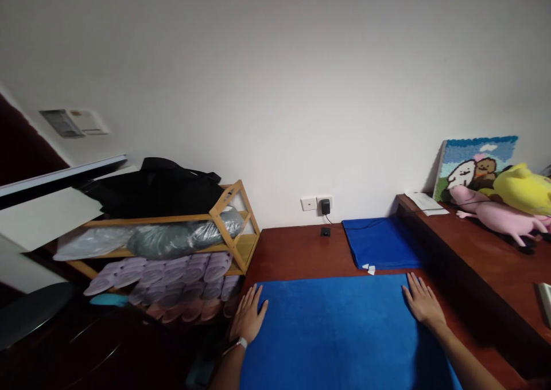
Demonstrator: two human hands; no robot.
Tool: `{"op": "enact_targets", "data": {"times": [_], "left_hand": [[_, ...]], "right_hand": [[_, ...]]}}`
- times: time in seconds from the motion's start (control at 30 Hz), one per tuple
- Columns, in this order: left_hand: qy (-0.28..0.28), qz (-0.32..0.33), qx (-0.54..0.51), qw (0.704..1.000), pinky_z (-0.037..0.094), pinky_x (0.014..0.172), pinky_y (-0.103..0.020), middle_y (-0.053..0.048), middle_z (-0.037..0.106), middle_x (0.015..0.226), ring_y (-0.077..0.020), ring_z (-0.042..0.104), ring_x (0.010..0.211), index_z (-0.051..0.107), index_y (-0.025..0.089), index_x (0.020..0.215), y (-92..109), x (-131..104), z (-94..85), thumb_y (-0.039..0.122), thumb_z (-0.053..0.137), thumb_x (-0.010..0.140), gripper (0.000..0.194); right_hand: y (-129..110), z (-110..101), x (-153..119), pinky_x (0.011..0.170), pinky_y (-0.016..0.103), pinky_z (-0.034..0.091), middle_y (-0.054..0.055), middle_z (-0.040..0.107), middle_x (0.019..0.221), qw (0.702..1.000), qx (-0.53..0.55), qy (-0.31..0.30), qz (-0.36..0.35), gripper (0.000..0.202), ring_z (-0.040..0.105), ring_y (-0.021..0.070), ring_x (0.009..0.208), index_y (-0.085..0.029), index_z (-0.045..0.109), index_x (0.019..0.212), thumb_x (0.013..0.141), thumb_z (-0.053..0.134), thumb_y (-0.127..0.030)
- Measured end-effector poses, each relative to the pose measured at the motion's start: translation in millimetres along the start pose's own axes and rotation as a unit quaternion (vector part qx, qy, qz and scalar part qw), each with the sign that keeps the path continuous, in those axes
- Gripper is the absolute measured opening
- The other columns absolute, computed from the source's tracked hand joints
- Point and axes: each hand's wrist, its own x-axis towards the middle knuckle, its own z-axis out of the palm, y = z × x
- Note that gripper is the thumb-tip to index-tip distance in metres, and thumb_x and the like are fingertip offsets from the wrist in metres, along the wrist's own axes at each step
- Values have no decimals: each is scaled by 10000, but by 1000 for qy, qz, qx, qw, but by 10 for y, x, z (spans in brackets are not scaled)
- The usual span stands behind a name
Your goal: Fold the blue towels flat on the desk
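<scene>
Dark wooden counter (297,252) carries a blue cloth (340,332), pinned flat under left hand (248,316) and right hand (424,304), grip open; uneven pushing could bunch it or slide it off the near edge.

Readable text: none can be made out.
White tags (368,268) on the folded blue cloth (382,243): too small to be read.
Wall panel (74,122), upper left of the wooden rack (224,218): markings blurred.
Tufted picture (476,166): cartoon figures only, no lettering seen.
</scene>
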Motion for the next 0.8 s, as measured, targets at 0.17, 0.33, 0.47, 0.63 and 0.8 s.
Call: {"op": "enact_targets", "data": {"times": [0.17, 0.33, 0.47, 0.63, 0.8], "left_hand": [[1, 1, -6, 1000, 310, 1277, -499, -120, 446, 1661, -270, 414, 1532, 451, 183, 1574, 2, -3, -2, 478, 388, 1027, 625], [-5, -1, -11, 1000, 299, 1282, -488, -122, 426, 1672, -259, 395, 1543, 441, 180, 1579, 40, -13, -37, 482, 387, 1027, 632], [-6, -6, -13, 1000, 297, 1279, -496, -128, 425, 1671, -265, 393, 1543, 441, 180, 1579, 68, -27, -57, 476, 394, 1027, 627], [1, -5, -18, 1000, 291, 1279, -488, -117, 430, 1671, -261, 390, 1545, 450, 201, 1575, 86, -42, -59, 473, 400, 1029, 611], [0, -13, -23, 1000, 306, 1274, -485, -103, 438, 1668, -262, 392, 1544, 457, 211, 1573, 91, -61, -70, 468, 406, 1024, 608]], "right_hand": [[16, 17, 13, 1287, 488, 236, 85, 246, 1730, 1000, -11, -6, 0, 799, 210, 292, 1596, -91, 248, 1657, 991, 106, -509], [39, -27, 59, 1272, 515, 263, 108, 260, 1720, 999, -36, -25, -5, 769, 251, 313, 1583, -95, 303, 1641, 987, 167, -476], [-182, -143, 49, 1271, 564, 241, 163, 348, 1681, 998, -65, -12, 22, 733, 300, 322, 1568, -70, 368, 1611, 1000, 164, -420], [-1279, -200, -246, 1297, 516, 196, 128, 346, 1687, 995, -6, 27, -92, 695, 267, 289, 1584, -85, 342, 1626, 1026, 184, -400], [-2610, -106, -624, 1309, 501, 185, 64, 276, 1714, 958, 118, -25, -261, 705, 225, 264, 1598, -184, 274, 1659, 1056, 214, -543]]}}
